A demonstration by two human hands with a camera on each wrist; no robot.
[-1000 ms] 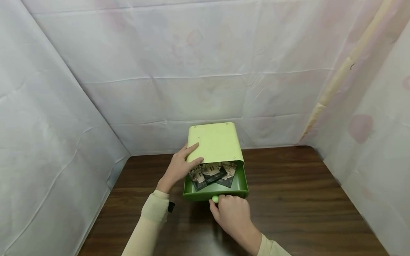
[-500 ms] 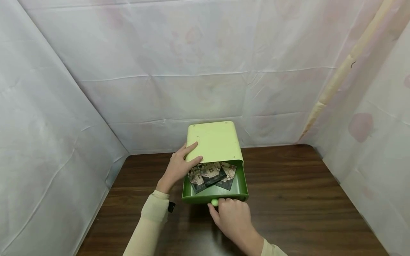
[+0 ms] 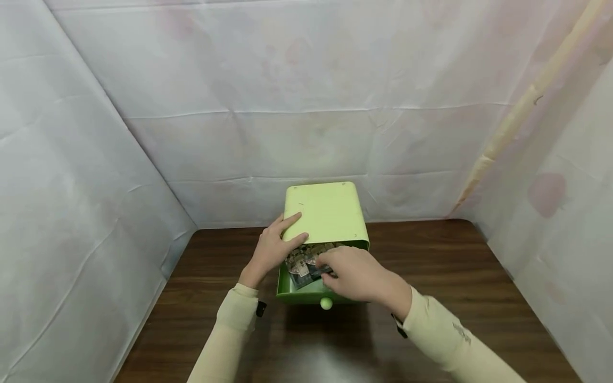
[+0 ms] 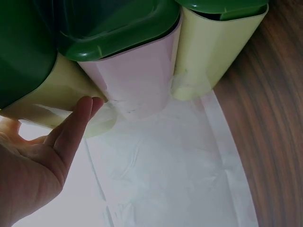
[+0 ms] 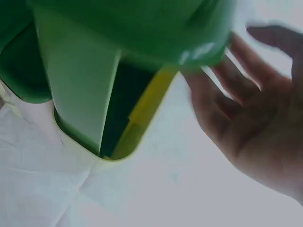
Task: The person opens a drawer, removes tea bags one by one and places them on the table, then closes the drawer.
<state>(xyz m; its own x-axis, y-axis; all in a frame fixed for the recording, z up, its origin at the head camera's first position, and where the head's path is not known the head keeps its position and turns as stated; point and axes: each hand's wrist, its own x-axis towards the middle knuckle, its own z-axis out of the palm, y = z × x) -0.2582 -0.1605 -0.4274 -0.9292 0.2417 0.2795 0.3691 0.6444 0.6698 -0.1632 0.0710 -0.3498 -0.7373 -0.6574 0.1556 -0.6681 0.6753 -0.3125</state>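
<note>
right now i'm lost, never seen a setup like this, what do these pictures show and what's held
There's no machine here: a person works bare-handed. The wide picture looks down from a camera worn on the head; the two close ones come from wrist cameras. On the brown table stands a stacked drawer unit, its top drawer pulled out with flat printed pieces inside. The left hand rests on the unit; the right hand reaches into the drawer, over the pieces. Neither visibly grips anything.

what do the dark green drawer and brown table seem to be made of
Dark green drawer: probably plastic, glossy, with bright highlights along its smooth rounded edge. Brown table: wood or wood-look laminate, given its streaky grain and soft sheen.
</note>
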